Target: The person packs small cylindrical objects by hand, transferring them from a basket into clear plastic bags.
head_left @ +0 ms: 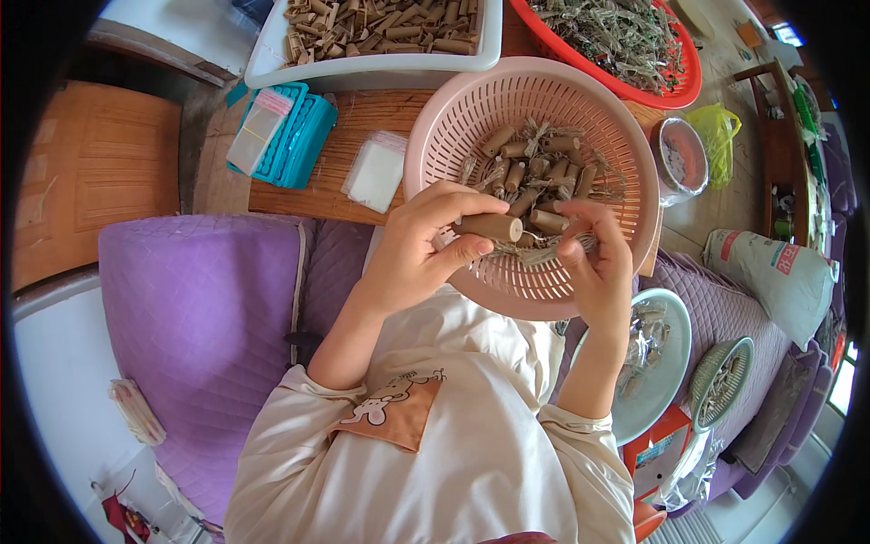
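Note:
Between the thumb and fingers of my left hand [412, 245] is a short brown cardboard tube [492, 227], lying sideways with its round end toward the right. A small pale spot shows in the middle of that end. My right hand [602, 263] is bent over the right part of the basket, thumb and fingertips close together; whatever they pinch, if anything, is too small to make out. Below both hands stands a pink slotted plastic basket [433, 118]. Several similar brown tubes [517, 175] lie in it, with bundles of pale stringy strands among them.
Behind the basket are a white tub [381, 65] of brown tube pieces and a red basket [693, 68] of stringy bundles. Blue trays [313, 136] and clear bags [375, 172] lie on the wooden table [299, 199]. A pale green basin [671, 363] stands at right.

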Action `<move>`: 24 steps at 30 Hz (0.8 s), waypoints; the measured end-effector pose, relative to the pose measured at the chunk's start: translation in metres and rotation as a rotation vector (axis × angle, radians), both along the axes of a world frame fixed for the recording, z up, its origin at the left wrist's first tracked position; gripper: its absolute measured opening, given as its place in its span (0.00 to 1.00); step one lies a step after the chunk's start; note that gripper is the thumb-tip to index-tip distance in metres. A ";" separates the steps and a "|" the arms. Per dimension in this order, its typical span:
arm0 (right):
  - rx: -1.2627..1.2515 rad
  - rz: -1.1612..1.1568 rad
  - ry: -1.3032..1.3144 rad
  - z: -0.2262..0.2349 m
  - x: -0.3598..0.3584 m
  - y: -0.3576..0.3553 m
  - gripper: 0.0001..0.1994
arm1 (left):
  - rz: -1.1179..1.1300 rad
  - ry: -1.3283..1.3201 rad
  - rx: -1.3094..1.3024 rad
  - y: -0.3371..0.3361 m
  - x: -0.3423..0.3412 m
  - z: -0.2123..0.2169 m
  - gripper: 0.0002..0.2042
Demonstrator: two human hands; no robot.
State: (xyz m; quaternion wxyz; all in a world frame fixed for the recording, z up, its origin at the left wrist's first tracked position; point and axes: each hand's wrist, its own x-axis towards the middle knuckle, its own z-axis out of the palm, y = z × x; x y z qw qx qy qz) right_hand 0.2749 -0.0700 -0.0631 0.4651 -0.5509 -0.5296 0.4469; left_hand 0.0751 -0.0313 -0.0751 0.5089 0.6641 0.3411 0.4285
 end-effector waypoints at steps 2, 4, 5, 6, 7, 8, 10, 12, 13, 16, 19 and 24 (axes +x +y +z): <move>0.133 0.053 -0.263 -0.004 -0.005 0.003 0.11 | 0.036 -0.037 -0.113 -0.007 0.000 0.004 0.14; 0.094 0.062 -0.309 0.002 -0.012 0.001 0.06 | 0.070 -0.075 -0.226 -0.013 0.000 0.005 0.14; 0.010 0.016 -0.264 0.001 -0.014 0.000 0.07 | 0.071 -0.090 -0.163 -0.015 0.000 0.003 0.15; -0.075 -0.030 -0.219 0.001 -0.016 0.000 0.08 | 0.072 -0.104 -0.101 -0.016 0.000 0.003 0.15; -0.075 -0.030 -0.220 0.001 -0.019 -0.001 0.08 | 0.071 -0.105 -0.102 -0.017 0.001 0.005 0.15; -0.123 -0.067 -0.014 0.002 -0.023 -0.001 0.09 | 0.065 -0.036 0.024 -0.017 0.001 0.009 0.15; -0.171 -0.100 0.193 0.008 -0.024 -0.003 0.10 | 0.061 0.035 0.148 -0.020 0.002 0.011 0.16; -0.231 0.010 0.342 0.014 -0.024 -0.006 0.11 | 0.086 0.076 0.145 -0.023 0.002 0.010 0.15; -0.197 0.046 0.306 0.013 -0.023 -0.007 0.12 | 0.085 0.076 0.144 -0.023 0.002 0.011 0.15; -0.211 0.088 0.269 0.010 -0.019 -0.011 0.12 | 0.098 0.142 0.137 -0.022 0.003 0.011 0.14; -0.190 0.112 0.205 0.008 -0.027 -0.011 0.13 | 0.206 0.054 0.149 -0.019 0.005 0.006 0.12; -0.214 0.000 0.372 -0.003 -0.035 -0.011 0.13 | 0.193 0.076 0.144 -0.017 0.003 0.005 0.08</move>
